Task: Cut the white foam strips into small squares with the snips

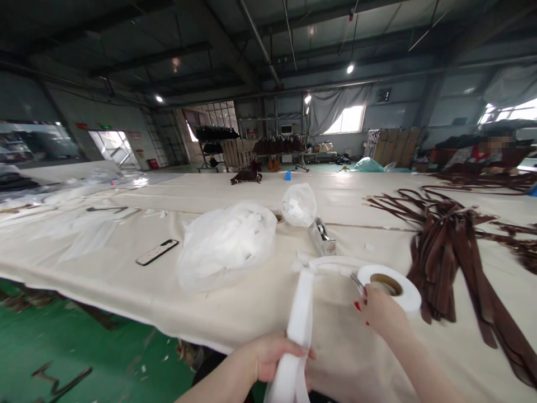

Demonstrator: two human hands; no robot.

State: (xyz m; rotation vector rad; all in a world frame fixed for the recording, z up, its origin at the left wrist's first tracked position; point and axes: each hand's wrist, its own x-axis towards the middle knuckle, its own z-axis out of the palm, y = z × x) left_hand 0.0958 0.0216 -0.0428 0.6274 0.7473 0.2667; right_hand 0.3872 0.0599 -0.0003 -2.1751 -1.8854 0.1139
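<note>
My left hand (pixel 279 355), near the table's front edge, is closed around a long white strip (pixel 301 305) that looks folded lengthwise. The strip runs forward over the table to a crumpled end. Farther right, my right hand (pixel 384 313) is closed on small scissors (pixel 357 282). Only their metal tips show plainly; red bits appear by the fingers. Just beyond this hand lies a roll of white tape (pixel 405 291) with a brown core. A loose white tail (pixel 339 261) stretches left from the roll to the strip's far end.
A metal tape dispenser (pixel 323 238), a large clear bag of white pieces (pixel 229 243) and a smaller bag (pixel 298 206) stand ahead. A phone (pixel 157 252) lies left. Brown straps (pixel 447 252) are heaped right. A co-worker (pixel 478 154) sits at the far right.
</note>
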